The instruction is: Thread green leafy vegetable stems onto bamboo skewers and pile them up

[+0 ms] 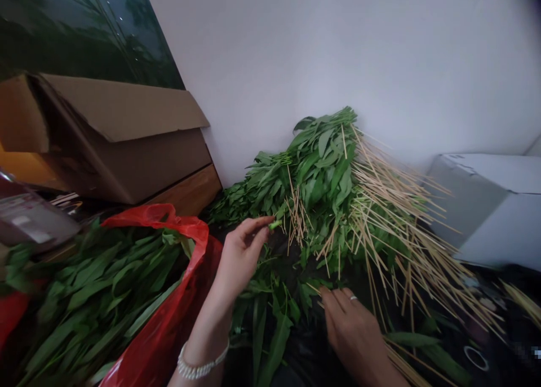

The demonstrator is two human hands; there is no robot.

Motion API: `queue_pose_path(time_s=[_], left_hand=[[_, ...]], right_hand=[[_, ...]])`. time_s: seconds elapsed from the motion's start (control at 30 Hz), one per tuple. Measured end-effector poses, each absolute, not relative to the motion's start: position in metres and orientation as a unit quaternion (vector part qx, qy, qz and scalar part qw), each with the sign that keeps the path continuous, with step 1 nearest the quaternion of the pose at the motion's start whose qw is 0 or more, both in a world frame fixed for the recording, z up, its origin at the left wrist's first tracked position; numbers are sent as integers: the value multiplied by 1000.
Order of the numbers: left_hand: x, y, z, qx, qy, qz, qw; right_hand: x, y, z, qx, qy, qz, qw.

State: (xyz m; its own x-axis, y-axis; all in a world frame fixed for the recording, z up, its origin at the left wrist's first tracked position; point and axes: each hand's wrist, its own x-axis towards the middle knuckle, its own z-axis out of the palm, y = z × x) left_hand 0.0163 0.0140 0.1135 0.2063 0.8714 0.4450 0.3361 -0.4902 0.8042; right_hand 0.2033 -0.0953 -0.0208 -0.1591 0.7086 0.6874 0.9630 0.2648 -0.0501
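My left hand (245,252), with a pale beaded bracelet on its wrist, is closed in a pinch. A short green stem end (275,225) sticks out from its thumb and forefinger. Lower and to the right, my right hand (349,319) has its fingers closed on a thin wooden skewer (313,288), whose tip shows past the fingertips. More skewers (403,364) emerge under the right wrist; whether that hand also holds them is hidden. Loose green leaves (276,330) lie between the hands. Beyond them rises a pile of leafy bundles (325,156) with many skewers (393,212) poking out rightward.
At left, a red plastic bag (203,263) is full of leafy stems (93,297). A cardboard box (143,156) stands behind it, near a clear container (34,218). A white box (486,212) is at right, a white ring (476,357) below. The wall closes off the back.
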Motion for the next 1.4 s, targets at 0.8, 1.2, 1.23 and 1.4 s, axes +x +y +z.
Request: queue_pose_path(time_s=[0.8,1.2,1.23,1.4], left_hand=[[54,-11,-1,508,343,378,694],[54,-10,1,528,383,415,635],[54,-10,0,535,382,414,629],[54,-10,-3,550,377,415,619]], right_hand=[[204,-94,-27,-585,-734,-206,276],[205,-94,-23,-589,-725,-214,285],[205,-94,-23,-591,-724,-215,284],[205,-95,-23,-593,-723,-217,280]])
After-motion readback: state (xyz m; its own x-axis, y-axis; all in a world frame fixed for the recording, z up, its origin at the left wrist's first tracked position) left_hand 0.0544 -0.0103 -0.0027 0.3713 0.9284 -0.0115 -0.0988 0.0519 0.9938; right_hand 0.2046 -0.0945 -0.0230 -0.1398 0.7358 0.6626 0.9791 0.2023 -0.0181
